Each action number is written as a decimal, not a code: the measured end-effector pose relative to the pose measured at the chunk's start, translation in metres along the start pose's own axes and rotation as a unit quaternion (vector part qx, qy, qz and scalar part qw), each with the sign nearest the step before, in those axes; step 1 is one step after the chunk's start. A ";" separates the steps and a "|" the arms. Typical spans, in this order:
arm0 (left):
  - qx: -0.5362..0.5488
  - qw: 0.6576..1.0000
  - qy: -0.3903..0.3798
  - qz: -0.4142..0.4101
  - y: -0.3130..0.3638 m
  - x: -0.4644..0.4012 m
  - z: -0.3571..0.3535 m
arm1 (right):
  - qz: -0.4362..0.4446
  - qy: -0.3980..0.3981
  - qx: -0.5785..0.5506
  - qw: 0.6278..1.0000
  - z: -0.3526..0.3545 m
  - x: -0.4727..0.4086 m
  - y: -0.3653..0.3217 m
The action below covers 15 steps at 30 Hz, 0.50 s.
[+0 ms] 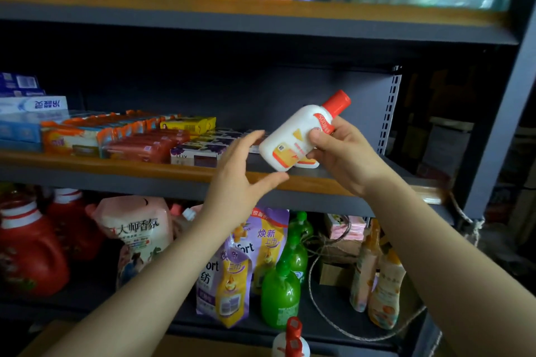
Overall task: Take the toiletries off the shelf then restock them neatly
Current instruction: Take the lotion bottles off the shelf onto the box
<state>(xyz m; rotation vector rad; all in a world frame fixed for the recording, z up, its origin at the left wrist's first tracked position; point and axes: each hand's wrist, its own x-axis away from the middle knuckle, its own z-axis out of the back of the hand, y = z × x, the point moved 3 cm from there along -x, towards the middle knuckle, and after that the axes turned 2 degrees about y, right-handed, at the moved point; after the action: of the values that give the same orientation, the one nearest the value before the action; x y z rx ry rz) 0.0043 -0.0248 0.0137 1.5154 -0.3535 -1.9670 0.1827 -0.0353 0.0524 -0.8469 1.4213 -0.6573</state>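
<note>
the right hand (pixel 342 153) is gripping a white bottle (pixel 293 139) with a red cap, tilting it cap-up to the right, just above the front edge of the middle shelf (pixel 174 171). the left hand (pixel 240 174) is hovering spread open right beside the bottle's base, fingers straight, not quite touching it. further left on that shelf soap packs (pixel 136 139) are lying in rows, toothpaste boxes (pixel 29 113) are sitting past them. below the shelf, green bottles (pixel 280 295) are standing.

Head camera faces forward, slightly downward, close to the shelf (pixel 203 174).
</note>
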 end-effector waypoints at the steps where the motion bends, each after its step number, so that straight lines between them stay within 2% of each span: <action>1: 0.030 0.999 0.017 -0.011 0.008 0.002 0.001 | -0.005 -0.018 -0.027 0.999 -0.004 0.003 0.002; 5: 0.058 0.997 0.034 -0.040 0.021 0.007 0.004 | -0.017 -0.028 -0.049 0.998 -0.015 0.016 0.007; 9: 0.167 0.984 -0.045 0.040 0.012 0.014 0.000 | -0.044 0.006 0.048 0.998 -0.020 0.034 0.004; 11: 0.257 0.956 -0.088 0.108 0.005 0.026 -0.007 | -0.048 0.019 0.112 0.992 -0.025 0.045 0.003; 15: 0.382 0.878 -0.162 0.240 -0.004 0.059 -0.022 | -0.058 0.023 0.212 0.975 -0.034 0.065 0.000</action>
<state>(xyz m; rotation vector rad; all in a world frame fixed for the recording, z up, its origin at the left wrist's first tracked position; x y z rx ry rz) 0.0145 -0.0550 -0.0410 1.3056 -1.6413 -1.7259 0.1532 -0.0920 0.0165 -0.5797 1.2157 -1.0325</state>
